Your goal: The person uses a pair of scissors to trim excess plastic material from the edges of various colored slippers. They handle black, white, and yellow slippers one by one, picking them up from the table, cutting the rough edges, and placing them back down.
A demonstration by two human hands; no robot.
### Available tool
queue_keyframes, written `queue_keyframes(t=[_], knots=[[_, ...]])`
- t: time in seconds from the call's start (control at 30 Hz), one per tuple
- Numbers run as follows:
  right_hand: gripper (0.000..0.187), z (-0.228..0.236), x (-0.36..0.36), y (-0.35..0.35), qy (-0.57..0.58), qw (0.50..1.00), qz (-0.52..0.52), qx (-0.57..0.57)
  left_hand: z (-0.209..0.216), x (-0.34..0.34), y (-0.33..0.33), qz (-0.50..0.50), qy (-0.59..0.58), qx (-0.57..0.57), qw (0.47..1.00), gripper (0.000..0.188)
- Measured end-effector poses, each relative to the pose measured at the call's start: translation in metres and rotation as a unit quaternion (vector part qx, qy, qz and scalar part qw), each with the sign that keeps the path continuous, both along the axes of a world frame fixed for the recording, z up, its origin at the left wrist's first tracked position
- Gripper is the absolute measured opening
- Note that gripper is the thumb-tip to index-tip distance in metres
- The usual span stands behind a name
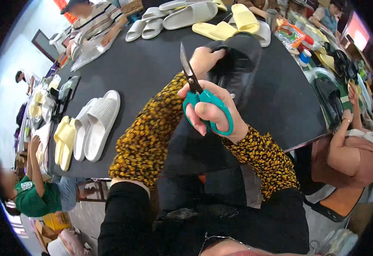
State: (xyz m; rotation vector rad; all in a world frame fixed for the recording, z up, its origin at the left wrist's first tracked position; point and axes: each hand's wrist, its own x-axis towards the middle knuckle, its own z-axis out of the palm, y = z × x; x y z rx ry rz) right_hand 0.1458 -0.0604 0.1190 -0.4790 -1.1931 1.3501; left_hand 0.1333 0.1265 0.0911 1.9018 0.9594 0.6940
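My right hand (pixel 233 109) grips a pair of scissors (pixel 225 118) with teal handles, fingers and thumb through the loops. Their dark metal blades point up and away, nearly closed together. Farther off, my left hand (pixel 202 61) has hold of a black slipper (pixel 239 55) at its near left side; the ends of the fingers are hidden. Shiny clear plastic seems to cover this slipper, which lies on the dark table (pixel 152 68). Yellow-and-black patterned sleeve covers are on both my forearms.
Grey slippers (pixel 103 123) and small yellow slippers (pixel 64 141) sit at the table's left. More grey slippers (pixel 190 16) and yellow slippers (pixel 214 30) lie along the far edge. A person (pixel 94 21) handles clear plastic at the far left; others work on both sides.
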Motion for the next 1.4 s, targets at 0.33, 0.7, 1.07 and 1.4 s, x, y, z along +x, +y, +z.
queue_keyframes(t=[0.33,0.7,1.07,1.4], knots=[[0.067,-0.007,0.004,-0.004,0.027,0.999,-0.046,0.0,-0.103,0.068,-0.009,-0.096,-0.279,0.337,0.894,0.017],[0.057,-0.026,0.013,0.012,0.039,0.997,-0.068,-0.002,-0.071,-0.045,-0.052,-0.221,0.051,0.42,0.879,0.035],[0.041,-0.023,-0.008,0.01,-0.085,0.986,-0.031,-0.141,-0.001,-0.325,-0.055,0.292,0.203,0.447,0.821,0.035],[0.034,-0.062,0.009,0.034,0.007,0.965,-0.061,-0.256,-0.039,-0.436,-0.038,0.379,0.3,0.211,0.85,0.066]])
